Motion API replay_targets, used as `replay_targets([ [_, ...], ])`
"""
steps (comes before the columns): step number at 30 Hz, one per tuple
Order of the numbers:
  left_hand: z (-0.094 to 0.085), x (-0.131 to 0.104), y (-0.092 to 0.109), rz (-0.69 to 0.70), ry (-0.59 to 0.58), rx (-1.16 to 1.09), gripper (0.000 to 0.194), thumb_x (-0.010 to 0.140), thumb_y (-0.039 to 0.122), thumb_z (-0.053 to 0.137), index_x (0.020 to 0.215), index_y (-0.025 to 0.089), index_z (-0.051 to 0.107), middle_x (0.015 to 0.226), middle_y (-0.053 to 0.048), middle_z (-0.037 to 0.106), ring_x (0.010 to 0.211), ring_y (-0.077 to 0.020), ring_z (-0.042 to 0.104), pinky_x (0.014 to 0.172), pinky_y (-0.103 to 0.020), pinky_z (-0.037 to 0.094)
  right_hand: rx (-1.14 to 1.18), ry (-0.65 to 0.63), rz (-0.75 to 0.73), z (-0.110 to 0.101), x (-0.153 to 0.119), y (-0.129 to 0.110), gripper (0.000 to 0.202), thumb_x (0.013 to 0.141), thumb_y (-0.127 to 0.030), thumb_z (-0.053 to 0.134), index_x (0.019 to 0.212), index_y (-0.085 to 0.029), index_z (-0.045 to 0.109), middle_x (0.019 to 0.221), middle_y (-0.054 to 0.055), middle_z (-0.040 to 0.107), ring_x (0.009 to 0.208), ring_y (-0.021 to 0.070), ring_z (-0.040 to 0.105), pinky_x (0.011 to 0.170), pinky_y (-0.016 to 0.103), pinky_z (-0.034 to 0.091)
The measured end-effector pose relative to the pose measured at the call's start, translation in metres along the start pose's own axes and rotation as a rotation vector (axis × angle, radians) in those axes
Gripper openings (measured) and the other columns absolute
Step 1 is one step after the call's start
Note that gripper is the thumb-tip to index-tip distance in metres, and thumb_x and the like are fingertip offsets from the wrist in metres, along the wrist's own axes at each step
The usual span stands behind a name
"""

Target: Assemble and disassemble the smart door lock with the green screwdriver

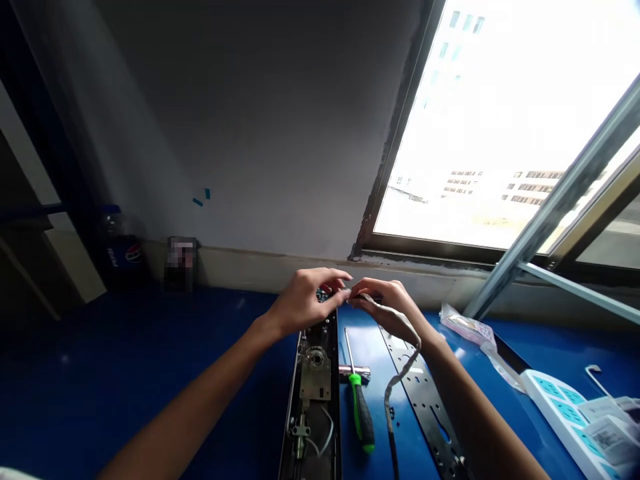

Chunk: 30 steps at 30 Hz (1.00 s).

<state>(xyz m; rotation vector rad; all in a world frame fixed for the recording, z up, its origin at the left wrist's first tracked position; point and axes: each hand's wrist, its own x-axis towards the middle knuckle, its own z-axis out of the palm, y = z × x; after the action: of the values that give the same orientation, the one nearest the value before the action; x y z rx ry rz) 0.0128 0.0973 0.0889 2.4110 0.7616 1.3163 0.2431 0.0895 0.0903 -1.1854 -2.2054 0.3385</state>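
My left hand (313, 300) is over the far end of a long, narrow, dark lock housing (316, 383), its thumb and index finger apart. Its thumb tip meets the fingertips of my right hand (387, 300), which pinch the end of a cable (393, 387) in a whitish wrap. From there the cable droops along my right wrist to the bench. The open housing shows a metal plate with a square hole and a thin white wire. Part of a green circuit board (321, 294) shows behind my left fingers. What lies between the fingertips is too small to make out.
A green-and-black screwdriver (363, 413) lies right of the housing, by a shiny metal cylinder (363, 373). Further right are a perforated metal plate (425, 403), a plastic packet (467, 327) and a white power strip (565, 413). A cola bottle (123, 250) stands back left.
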Motion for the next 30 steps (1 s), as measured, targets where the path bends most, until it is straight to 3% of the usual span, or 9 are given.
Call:
replay_targets([
  [2, -0.006, 0.001, -0.014, -0.073, 0.073, 0.185, 0.019, 0.096, 0.026, 0.065, 0.11, 0.019, 0.076, 0.108, -0.007, 0.079, 0.102, -0.0229, 0.075, 0.096, -0.04, 0.062, 0.062, 0.015, 0.01, 0.006, 0.01, 0.003, 0.022, 0.091, -0.036, 0.067, 0.093, -0.016, 0.075, 0.083, 0.005, 0.079, 0.073, 0.0174, 0.071, 0.068, 0.026, 0.053],
  [4, -0.009, 0.0, -0.028, -0.105, 0.056, 0.33, 0.024, 0.094, 0.026, 0.065, 0.113, 0.02, 0.076, 0.12, -0.011, 0.076, 0.118, -0.0283, 0.07, 0.105, -0.047, 0.058, 0.113, 0.02, 0.025, 0.014, 0.02, 0.005, 0.026, 0.087, -0.04, 0.072, 0.087, -0.015, 0.078, 0.081, 0.006, 0.08, 0.074, 0.0188, 0.073, 0.069, 0.026, 0.055],
  [6, -0.01, -0.003, -0.04, -0.145, -0.009, 0.394, 0.028, 0.091, 0.028, 0.066, 0.117, 0.023, 0.077, 0.131, -0.013, 0.07, 0.123, -0.0318, 0.069, 0.103, -0.049, 0.059, 0.138, 0.036, 0.048, 0.022, 0.028, 0.007, 0.027, 0.083, -0.04, 0.076, 0.082, -0.014, 0.08, 0.074, 0.006, 0.078, 0.071, 0.0194, 0.072, 0.068, 0.027, 0.055],
  [11, -0.008, -0.011, -0.051, -0.208, -0.184, 0.372, 0.029, 0.09, 0.033, 0.067, 0.116, 0.026, 0.078, 0.147, -0.014, 0.06, 0.128, -0.0339, 0.067, 0.105, -0.046, 0.058, 0.179, 0.024, 0.082, 0.033, 0.035, 0.01, 0.025, 0.083, -0.035, 0.076, 0.092, -0.013, 0.082, 0.08, 0.009, 0.08, 0.078, 0.022, 0.076, 0.071, 0.028, 0.057],
  [18, -0.009, -0.011, -0.054, -0.245, -0.221, 0.328, 0.03, 0.093, 0.034, 0.063, 0.118, 0.026, 0.078, 0.146, -0.015, 0.061, 0.135, -0.0342, 0.062, 0.108, -0.048, 0.055, 0.137, -0.039, 0.056, 0.037, 0.034, 0.01, 0.02, 0.085, -0.012, 0.068, 0.105, -0.015, 0.073, 0.091, 0.007, 0.082, 0.075, 0.0159, 0.075, 0.068, 0.023, 0.055],
  [23, -0.014, -0.013, -0.06, -0.296, -0.244, 0.266, 0.033, 0.093, 0.04, 0.064, 0.121, 0.026, 0.076, 0.156, -0.014, 0.052, 0.131, -0.0349, 0.064, 0.102, -0.046, 0.06, -0.014, -0.077, 0.05, 0.042, 0.041, 0.008, 0.01, 0.091, -0.021, 0.072, 0.099, -0.015, 0.073, 0.09, 0.004, 0.078, 0.078, 0.015, 0.073, 0.075, 0.029, 0.058],
  [27, -0.018, -0.014, -0.063, -0.385, -0.291, 0.212, 0.044, 0.091, 0.05, 0.066, 0.129, 0.028, 0.071, 0.162, -0.014, 0.043, 0.13, -0.0352, 0.065, 0.1, -0.043, 0.06, -0.128, -0.14, 0.064, 0.044, 0.044, 0.009, 0.027, 0.099, -0.038, 0.068, 0.111, -0.015, 0.07, 0.106, 0.004, 0.073, 0.091, 0.0178, 0.072, 0.082, 0.037, 0.062],
  [30, -0.018, -0.014, -0.064, -0.441, -0.346, 0.188, 0.052, 0.084, 0.056, 0.072, 0.129, 0.031, 0.07, 0.167, -0.012, 0.036, 0.143, -0.0399, 0.052, 0.109, -0.046, 0.054, -0.203, -0.156, 0.087, 0.046, 0.043, 0.008, 0.03, 0.099, -0.039, 0.067, 0.118, -0.016, 0.068, 0.116, 0.006, 0.071, 0.097, 0.0194, 0.071, 0.084, 0.038, 0.062],
])
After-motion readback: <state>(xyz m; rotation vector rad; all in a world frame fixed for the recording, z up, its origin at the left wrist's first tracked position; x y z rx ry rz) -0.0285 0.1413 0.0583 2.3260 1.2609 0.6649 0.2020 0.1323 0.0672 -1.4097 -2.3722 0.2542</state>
